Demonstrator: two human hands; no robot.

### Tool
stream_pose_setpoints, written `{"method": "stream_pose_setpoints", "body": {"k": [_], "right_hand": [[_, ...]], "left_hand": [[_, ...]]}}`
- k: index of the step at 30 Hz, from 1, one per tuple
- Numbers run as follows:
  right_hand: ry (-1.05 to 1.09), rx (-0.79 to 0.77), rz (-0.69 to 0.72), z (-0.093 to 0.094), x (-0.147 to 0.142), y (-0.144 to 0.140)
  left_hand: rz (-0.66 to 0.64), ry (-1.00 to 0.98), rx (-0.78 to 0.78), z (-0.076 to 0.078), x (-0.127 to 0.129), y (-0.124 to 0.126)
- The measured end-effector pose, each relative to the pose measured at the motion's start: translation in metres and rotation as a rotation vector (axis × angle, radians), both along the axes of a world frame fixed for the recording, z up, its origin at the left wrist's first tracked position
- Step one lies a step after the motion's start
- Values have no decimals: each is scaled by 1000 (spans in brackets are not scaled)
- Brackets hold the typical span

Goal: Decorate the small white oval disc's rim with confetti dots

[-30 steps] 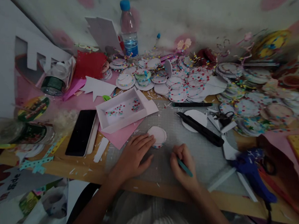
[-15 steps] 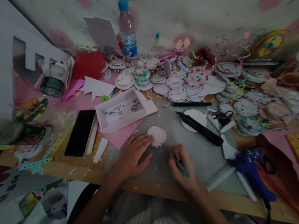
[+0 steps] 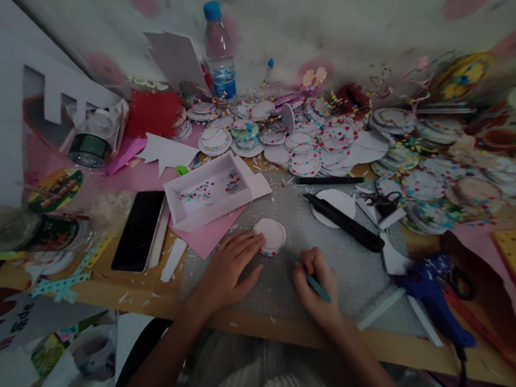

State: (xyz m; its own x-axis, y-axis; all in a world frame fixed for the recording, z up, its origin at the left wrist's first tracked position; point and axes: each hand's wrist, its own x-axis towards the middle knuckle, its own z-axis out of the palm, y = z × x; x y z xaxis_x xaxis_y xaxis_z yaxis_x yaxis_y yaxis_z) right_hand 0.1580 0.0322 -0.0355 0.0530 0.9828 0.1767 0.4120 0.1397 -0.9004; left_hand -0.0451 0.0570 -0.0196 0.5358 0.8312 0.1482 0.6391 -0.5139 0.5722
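In the middle of the grey cutting mat lies a small round white paper disc (image 3: 270, 237) with red and blue dots along its lower edge. My left hand (image 3: 234, 265) rests flat beside it, fingers stretched out and fingertips on its left rim, thumb apart. To the right, my right hand (image 3: 316, 283) is closed around slim teal tweezers (image 3: 319, 288). Their thin tip points at the disc's lower right edge; whether it touches is too fine to tell. Up and left stands an open white paper box (image 3: 214, 193) holding small red and blue bits.
A black box cutter (image 3: 344, 222) lies across a white paper circle. At right is a blue glue gun (image 3: 438, 300); at left, a phone (image 3: 138, 230). Decorated paper discs (image 3: 305, 144) pile along the back, near a water bottle (image 3: 221, 55). Paper scraps litter the cutting mat (image 3: 250, 299).
My right hand has shifted slightly and turned, so the tweezers' thin tip now shows reaching toward the disc. My left hand and the disc stay almost where they were.
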Motion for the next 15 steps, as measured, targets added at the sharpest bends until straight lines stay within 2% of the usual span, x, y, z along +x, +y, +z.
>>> {"method": "stream_pose_setpoints", "body": {"k": [8,15], "right_hand": [[4,1,15,2,1,1],[-9,-5,46,-3,1,-1]], "left_hand": [[3,-11,-3,-1,0,0],[1,-11,6,-1,0,0]]}}
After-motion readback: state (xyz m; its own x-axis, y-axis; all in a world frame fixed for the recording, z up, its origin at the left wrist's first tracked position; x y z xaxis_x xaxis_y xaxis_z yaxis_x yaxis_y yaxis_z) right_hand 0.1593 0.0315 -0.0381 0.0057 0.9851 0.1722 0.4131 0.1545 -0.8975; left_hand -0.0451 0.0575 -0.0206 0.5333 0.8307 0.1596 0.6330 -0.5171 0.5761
